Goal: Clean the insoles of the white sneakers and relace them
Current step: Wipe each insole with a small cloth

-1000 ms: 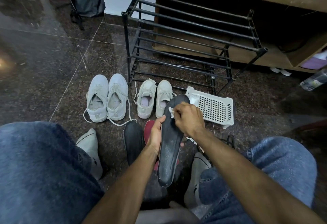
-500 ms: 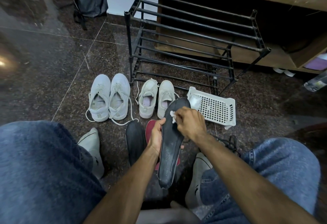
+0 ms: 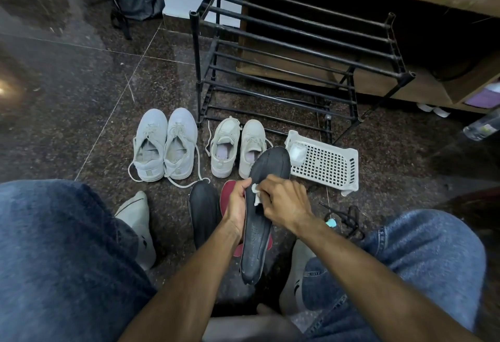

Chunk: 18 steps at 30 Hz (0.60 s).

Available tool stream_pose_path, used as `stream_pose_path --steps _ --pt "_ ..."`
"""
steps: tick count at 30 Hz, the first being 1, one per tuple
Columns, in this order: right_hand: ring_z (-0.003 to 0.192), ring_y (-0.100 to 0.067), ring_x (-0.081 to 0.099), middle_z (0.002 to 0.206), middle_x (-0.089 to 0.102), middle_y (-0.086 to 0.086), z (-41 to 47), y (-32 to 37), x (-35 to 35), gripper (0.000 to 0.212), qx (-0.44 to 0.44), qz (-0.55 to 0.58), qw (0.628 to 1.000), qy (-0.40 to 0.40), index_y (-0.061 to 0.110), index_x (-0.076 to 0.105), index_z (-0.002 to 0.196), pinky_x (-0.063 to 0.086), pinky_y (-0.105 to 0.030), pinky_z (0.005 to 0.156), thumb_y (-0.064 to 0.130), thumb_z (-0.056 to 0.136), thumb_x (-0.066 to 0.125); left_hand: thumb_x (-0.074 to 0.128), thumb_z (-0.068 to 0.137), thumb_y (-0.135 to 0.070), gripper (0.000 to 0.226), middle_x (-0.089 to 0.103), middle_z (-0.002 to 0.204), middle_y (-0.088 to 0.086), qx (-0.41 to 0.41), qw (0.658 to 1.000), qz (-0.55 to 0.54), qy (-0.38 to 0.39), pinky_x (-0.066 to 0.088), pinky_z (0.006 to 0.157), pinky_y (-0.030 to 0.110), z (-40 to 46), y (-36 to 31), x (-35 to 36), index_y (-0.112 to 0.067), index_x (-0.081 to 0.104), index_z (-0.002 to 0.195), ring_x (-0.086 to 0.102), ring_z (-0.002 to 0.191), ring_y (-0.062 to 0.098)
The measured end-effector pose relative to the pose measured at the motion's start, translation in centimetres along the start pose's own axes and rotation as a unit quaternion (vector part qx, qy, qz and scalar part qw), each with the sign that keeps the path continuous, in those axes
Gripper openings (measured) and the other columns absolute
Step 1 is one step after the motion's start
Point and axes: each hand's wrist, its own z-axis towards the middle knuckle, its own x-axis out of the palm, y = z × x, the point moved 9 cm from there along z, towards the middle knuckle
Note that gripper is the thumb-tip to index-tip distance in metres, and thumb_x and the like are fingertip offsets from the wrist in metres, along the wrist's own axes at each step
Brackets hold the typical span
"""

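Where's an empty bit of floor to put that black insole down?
Bare floor lies left of the bigger white sneakers, out past the tile line. Another bare patch sits right of the white basket, toward the bottle. It is crowded in the middle: the other black insole, red insole and black laces lie between the feet.

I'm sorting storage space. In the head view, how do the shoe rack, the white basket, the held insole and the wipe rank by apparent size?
1. Shoe rack
2. White basket and held insole: alike, and the insole is nearer, so unranked
3. Wipe
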Motion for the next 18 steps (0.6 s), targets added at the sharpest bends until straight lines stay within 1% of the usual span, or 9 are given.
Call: stream_pose_path --steps 2,5,6,8,10,12,15,16,18 --pt "0.086 -0.028 0.065 0.106 0.064 0.005 0.6 -0.7 -0.3 0.026 0.017 0.006 1.0 -0.017 0.021 0.066 0.111 0.051 -0.039 0.077 0.024 0.094 0.047 0.042 0.092 -0.04 0.044 0.068 0.076 0.014 -0.001 1.0 -0.005 0.008 0.054 0.061 0.032 -0.1 0.1 0.2 -0.004 0.067 0.093 0.065 0.066 0.026" --pt "0.089 -0.027 0.064 0.108 0.065 0.003 1.8 -2.3 -1.1 0.027 0.066 0.012 0.996 -0.052 0.02 0.067 0.11 0.051 -0.037 0.077 0.022 0.092 0.048 0.044 0.089 -0.043 0.053 0.064 0.087 0.022 -0.012 1.0 -0.014 0.015 0.055 0.059 0.039 0.0 0.4 0.2 0.0 0.064 0.112 0.063 0.068 0.034" --pt "0.088 -0.027 0.064 0.107 0.066 0.003 1.8 -2.2 -1.2 0.026 0.066 0.014 0.996 -0.053 0.019 0.067 0.109 0.051 -0.037 0.077 0.022 0.092 0.048 0.045 0.088 -0.043 0.054 0.064 0.087 0.023 -0.015 1.0 -0.013 0.014 0.054 0.06 0.039 -0.1 0.4 0.2 0.001 0.065 0.112 0.063 0.068 0.035" --pt "0.085 -0.027 0.064 0.104 0.064 0.003 1.0 -0.9 -0.7 0.025 0.036 0.018 0.999 -0.032 0.019 0.067 0.107 0.052 -0.039 0.076 0.022 0.092 0.047 0.044 0.091 -0.04 0.049 0.067 0.078 0.018 -0.007 1.0 -0.008 0.006 0.054 0.061 0.034 0.1 0.2 -0.2 -0.002 0.074 0.09 0.065 0.066 0.03" --pt "0.082 -0.028 0.064 0.101 0.062 0.003 -0.2 0.6 0.1 0.024 -0.007 0.015 1.0 -0.008 0.019 0.066 0.105 0.052 -0.04 0.074 0.023 0.094 0.046 0.042 0.094 -0.036 0.051 0.068 0.068 0.013 0.012 1.0 -0.007 -0.002 0.053 0.057 0.026 0.3 -0.2 -0.5 -0.006 0.076 0.07 0.066 0.06 0.022" --pt "0.085 -0.027 0.064 0.103 0.063 0.004 0.1 0.0 -0.3 0.024 0.007 0.012 1.0 -0.017 0.02 0.067 0.106 0.051 -0.038 0.076 0.024 0.094 0.046 0.044 0.092 -0.039 0.047 0.066 0.072 0.016 0.002 1.0 0.007 -0.001 0.052 0.061 0.03 -0.2 0.1 0.2 -0.004 0.073 0.08 0.065 0.064 0.026" --pt "0.09 -0.026 0.063 0.103 0.065 0.002 1.7 -2.8 -1.1 0.023 0.096 0.03 0.994 -0.047 0.021 0.068 0.104 0.052 -0.038 0.08 0.025 0.093 0.049 0.047 0.09 -0.045 0.054 0.063 0.087 0.024 -0.005 1.0 0.008 -0.017 0.052 0.064 0.041 -0.2 0.5 0.1 0.002 0.067 0.108 0.061 0.07 0.036" --pt "0.091 -0.025 0.063 0.102 0.066 0.002 1.7 -3.0 -1.2 0.023 0.108 0.038 0.992 -0.048 0.02 0.069 0.103 0.052 -0.038 0.081 0.025 0.093 0.049 0.047 0.09 -0.045 0.055 0.065 0.088 0.025 -0.003 1.0 0.02 -0.019 0.052 0.063 0.041 -0.5 0.2 0.3 0.002 0.069 0.108 0.062 0.071 0.037" --pt "0.09 -0.024 0.064 0.104 0.066 0.002 1.1 -1.8 -1.0 0.023 0.085 0.064 0.994 -0.037 0.019 0.069 0.103 0.052 -0.038 0.083 0.023 0.092 0.05 0.045 0.093 -0.04 0.051 0.069 0.077 0.018 0.016 0.999 0.034 -0.027 0.055 0.06 0.031 -0.2 -0.4 0.0 -0.003 0.078 0.08 0.067 0.067 0.028"
